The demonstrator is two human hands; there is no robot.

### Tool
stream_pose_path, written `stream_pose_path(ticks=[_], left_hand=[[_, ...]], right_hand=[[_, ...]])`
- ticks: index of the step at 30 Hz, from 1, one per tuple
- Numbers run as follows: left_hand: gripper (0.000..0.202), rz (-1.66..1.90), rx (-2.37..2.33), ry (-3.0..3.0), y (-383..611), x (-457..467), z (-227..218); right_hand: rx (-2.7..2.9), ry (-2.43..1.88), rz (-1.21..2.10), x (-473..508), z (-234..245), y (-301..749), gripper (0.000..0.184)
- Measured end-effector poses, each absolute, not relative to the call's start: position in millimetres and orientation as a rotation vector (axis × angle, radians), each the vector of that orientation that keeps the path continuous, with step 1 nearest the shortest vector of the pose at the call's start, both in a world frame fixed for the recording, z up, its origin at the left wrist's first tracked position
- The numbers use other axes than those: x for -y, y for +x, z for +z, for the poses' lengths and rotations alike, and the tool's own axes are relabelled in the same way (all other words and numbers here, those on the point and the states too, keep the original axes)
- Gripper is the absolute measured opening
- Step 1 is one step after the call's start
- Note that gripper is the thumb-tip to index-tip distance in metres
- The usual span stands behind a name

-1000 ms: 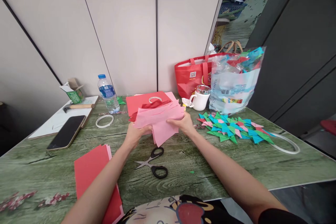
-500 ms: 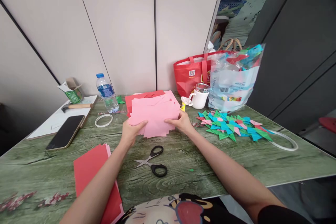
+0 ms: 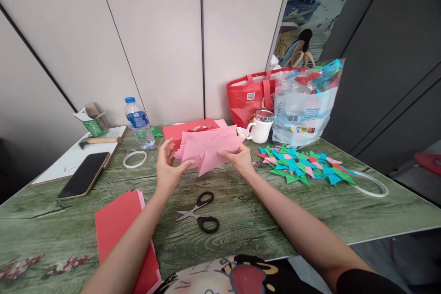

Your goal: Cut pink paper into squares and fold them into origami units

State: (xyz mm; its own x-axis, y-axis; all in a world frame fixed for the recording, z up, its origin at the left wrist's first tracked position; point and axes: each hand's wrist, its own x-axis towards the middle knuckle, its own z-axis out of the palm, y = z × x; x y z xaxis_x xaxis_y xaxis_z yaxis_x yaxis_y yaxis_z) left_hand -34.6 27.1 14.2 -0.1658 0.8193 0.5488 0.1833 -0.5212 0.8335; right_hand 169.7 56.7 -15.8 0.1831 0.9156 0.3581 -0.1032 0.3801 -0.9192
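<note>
A loose stack of pink paper sheets (image 3: pixel 208 147) is raised above the table, its edges fanned out unevenly. My right hand (image 3: pixel 241 158) grips the stack at its right side, thumb on the front face; its other fingers are hidden behind the paper. At the left edge, my left hand (image 3: pixel 168 165) has its fingers spread, with the thumb at the lower left corner of the sheets. Behind the stack lie red paper sheets (image 3: pixel 172 131). Black-handled scissors (image 3: pixel 198 212) rest with blades apart below my hands. Red sheets (image 3: pixel 119 218) lie partly beneath my left forearm.
Left are a water bottle (image 3: pixel 139 124), tape roll (image 3: pixel 135 159), phone (image 3: pixel 84 175), hammer (image 3: pixel 99 140) and small box (image 3: pixel 91 120). Right are a white mug (image 3: pixel 261 128), red bag (image 3: pixel 246 101), plastic bag (image 3: pixel 303 110) and folded paper pieces (image 3: pixel 303 163). A person (image 3: pixel 298 48) shows behind.
My left hand's fingers have come away from behind the sheets and spread. The pink stack has shifted right and tilted in my right hand. A person has come into view in the background.
</note>
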Motion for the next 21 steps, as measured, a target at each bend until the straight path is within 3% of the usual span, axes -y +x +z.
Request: stream_pose_path(ticks=[6, 13, 17, 21], left_hand=[[0.104, 1.592, -1.230, 1.655, -27, -29, 4], [0.091, 1.449, -1.261, 1.603, -26, -27, 3], [0.097, 1.571, -1.276, 1.693, -23, -21, 11], [0.081, 1.669, -1.269, 1.576, -25, -23, 13]], right_hand=[[1.322, -0.950, 0.956, -56, -21, 170, 0.053], [1.344, -0.938, 0.940, -56, -25, 169, 0.049], [1.152, -0.997, 0.917, -49, -18, 159, 0.046], [1.244, -0.928, 0.938, -49, -12, 162, 0.053]])
